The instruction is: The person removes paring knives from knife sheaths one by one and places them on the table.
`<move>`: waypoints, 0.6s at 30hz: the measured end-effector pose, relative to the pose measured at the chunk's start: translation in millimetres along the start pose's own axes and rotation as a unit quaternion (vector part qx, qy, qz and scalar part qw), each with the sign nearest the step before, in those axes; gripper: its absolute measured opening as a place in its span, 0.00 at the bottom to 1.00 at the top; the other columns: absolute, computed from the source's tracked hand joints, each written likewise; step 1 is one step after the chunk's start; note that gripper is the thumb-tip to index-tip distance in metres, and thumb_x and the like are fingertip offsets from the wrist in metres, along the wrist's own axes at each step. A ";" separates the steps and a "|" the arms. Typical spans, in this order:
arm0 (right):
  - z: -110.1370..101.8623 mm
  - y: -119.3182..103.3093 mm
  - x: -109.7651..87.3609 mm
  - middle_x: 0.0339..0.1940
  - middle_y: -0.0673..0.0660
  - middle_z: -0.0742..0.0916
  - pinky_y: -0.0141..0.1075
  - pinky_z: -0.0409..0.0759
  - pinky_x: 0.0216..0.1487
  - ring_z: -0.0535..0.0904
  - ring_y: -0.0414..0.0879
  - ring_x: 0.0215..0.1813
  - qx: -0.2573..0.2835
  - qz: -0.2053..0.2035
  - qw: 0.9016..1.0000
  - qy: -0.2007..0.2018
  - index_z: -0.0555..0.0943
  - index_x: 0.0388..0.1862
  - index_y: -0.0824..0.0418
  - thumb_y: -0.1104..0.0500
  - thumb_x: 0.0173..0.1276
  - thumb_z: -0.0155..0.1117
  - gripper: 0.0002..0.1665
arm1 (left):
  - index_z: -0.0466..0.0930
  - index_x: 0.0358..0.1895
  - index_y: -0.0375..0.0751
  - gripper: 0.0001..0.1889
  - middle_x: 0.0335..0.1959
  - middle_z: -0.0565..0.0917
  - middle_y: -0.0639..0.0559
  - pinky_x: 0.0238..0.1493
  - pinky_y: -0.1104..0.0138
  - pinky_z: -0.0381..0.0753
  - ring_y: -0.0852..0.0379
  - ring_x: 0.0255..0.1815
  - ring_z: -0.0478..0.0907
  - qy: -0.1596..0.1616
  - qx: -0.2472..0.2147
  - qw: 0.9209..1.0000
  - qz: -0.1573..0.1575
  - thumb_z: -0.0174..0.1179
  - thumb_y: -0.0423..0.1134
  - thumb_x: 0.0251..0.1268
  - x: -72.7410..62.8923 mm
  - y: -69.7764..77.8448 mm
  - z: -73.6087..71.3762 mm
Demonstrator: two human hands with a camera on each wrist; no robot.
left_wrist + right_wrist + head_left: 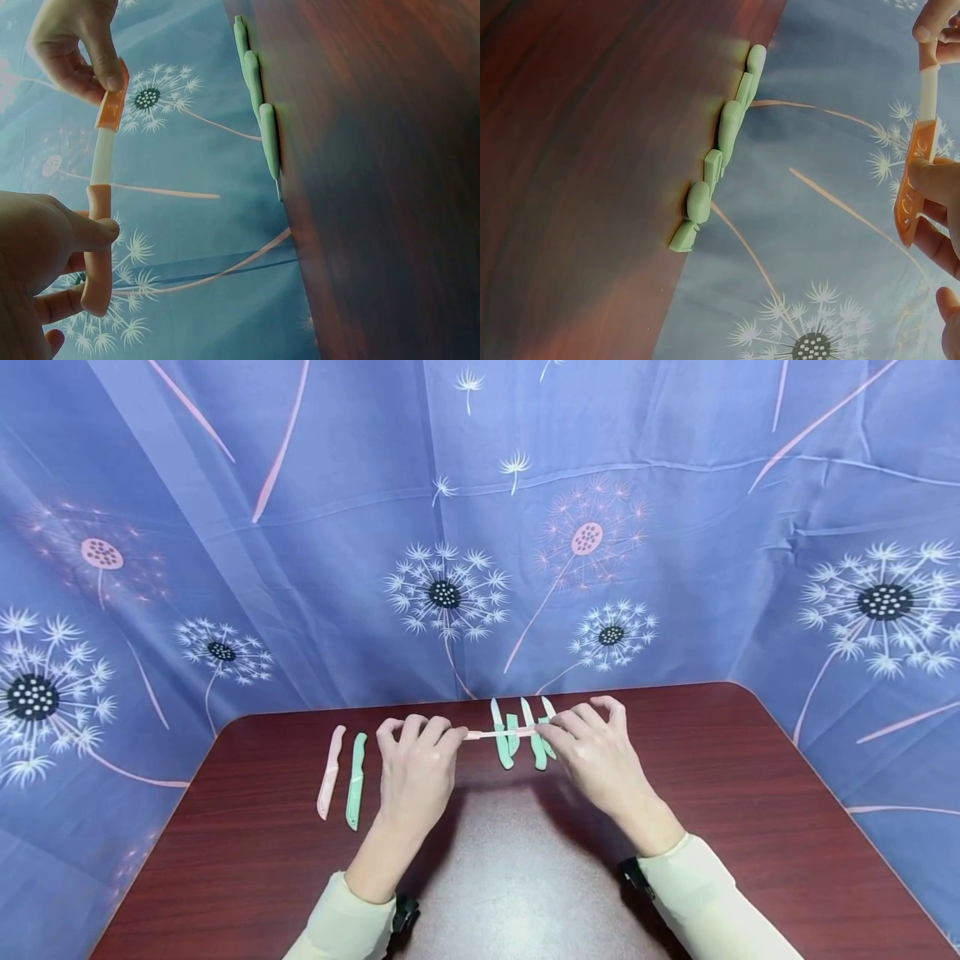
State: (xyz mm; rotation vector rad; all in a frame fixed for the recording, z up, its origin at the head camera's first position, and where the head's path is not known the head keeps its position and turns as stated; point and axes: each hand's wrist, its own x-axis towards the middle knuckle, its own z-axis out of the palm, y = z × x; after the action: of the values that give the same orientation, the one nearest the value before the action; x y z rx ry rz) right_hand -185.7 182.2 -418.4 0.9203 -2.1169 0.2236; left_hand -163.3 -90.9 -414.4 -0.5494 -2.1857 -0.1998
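Observation:
A small pink-handled knife (99,255) is held level above the table, its pale blade partly inside a pink sheath (904,210). My left hand (420,768) pinches the handle between thumb and fingers. At the other end, my right hand (596,760) pinches the sheath. A stretch of bare blade shows between handle and sheath in both wrist views. Beyond the hands lie several green-handled knives with bare blades, among them one green knife (538,750) beside the right fingers. Green sheaths lie among them, such as this sheath (513,723); the right hand partly covers that group.
Left of my left hand, a sheathed pink knife (332,772) and a sheathed green knife (356,781) lie side by side. All rest on a dark red wooden table (247,860). A blue curtain (337,568) with dandelion prints hangs behind the table's back edge.

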 end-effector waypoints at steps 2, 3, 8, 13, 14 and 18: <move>0.0 0.3 0.1 0.39 0.51 0.88 0.63 0.70 0.61 0.81 0.51 0.42 -0.003 0.001 1.000 -0.002 0.90 0.47 0.57 0.70 0.60 0.74 0.17 | 0.92 0.43 0.47 0.09 0.37 0.85 0.54 0.55 0.42 0.68 0.45 0.42 0.79 0.001 0.000 1.000 0.000 0.65 0.29 0.71 0.1 -0.1 -0.1; 0.1 0.5 0.1 0.39 0.51 0.88 0.64 0.70 0.61 0.82 0.51 0.42 -0.003 0.001 1.000 -0.001 0.90 0.47 0.57 0.70 0.60 0.74 0.17 | 0.92 0.43 0.47 0.09 0.37 0.85 0.54 0.55 0.42 0.68 0.45 0.42 0.79 0.001 0.001 1.000 -0.001 0.65 0.29 0.71 0.2 -0.1 -0.2; 1.6 2.4 -0.6 0.38 0.52 0.88 0.64 0.71 0.60 0.82 0.52 0.41 -0.004 0.003 1.000 0.006 0.90 0.47 0.57 0.71 0.60 0.73 0.17 | 0.92 0.43 0.47 0.09 0.37 0.85 0.54 0.55 0.42 0.68 0.45 0.42 0.78 0.001 0.002 1.000 -0.002 0.64 0.30 0.72 0.5 -0.5 -1.2; 1.6 4.0 -0.8 0.37 0.52 0.88 0.65 0.71 0.59 0.82 0.52 0.41 0.000 0.007 1.000 0.011 0.90 0.46 0.57 0.72 0.61 0.71 0.17 | 0.92 0.43 0.46 0.09 0.37 0.85 0.54 0.54 0.42 0.68 0.45 0.42 0.78 0.007 0.003 1.000 -0.002 0.66 0.28 0.67 0.7 -2.2 -1.1; 1.2 4.3 -0.8 0.37 0.52 0.88 0.65 0.71 0.59 0.81 0.52 0.40 0.000 0.009 1.000 0.011 0.90 0.46 0.57 0.73 0.60 0.70 0.17 | 0.92 0.43 0.46 0.10 0.37 0.85 0.54 0.54 0.42 0.68 0.45 0.42 0.78 0.009 0.003 1.000 -0.002 0.66 0.27 0.66 0.7 -2.7 -1.1; -0.9 5.5 -0.3 0.37 0.52 0.88 0.65 0.70 0.60 0.81 0.52 0.40 0.000 0.015 1.000 0.011 0.90 0.47 0.57 0.73 0.60 0.68 0.19 | 0.92 0.42 0.45 0.12 0.37 0.85 0.55 0.54 0.42 0.68 0.45 0.41 0.78 0.019 -0.001 1.000 -0.005 0.66 0.25 0.63 0.8 -5.0 -0.9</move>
State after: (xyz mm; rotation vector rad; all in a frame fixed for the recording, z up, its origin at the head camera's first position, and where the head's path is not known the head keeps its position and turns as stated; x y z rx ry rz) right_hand -188.7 186.8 -417.3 0.8822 -2.1121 0.2468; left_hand -165.3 -95.4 -413.1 -0.5328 -2.1514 -0.2165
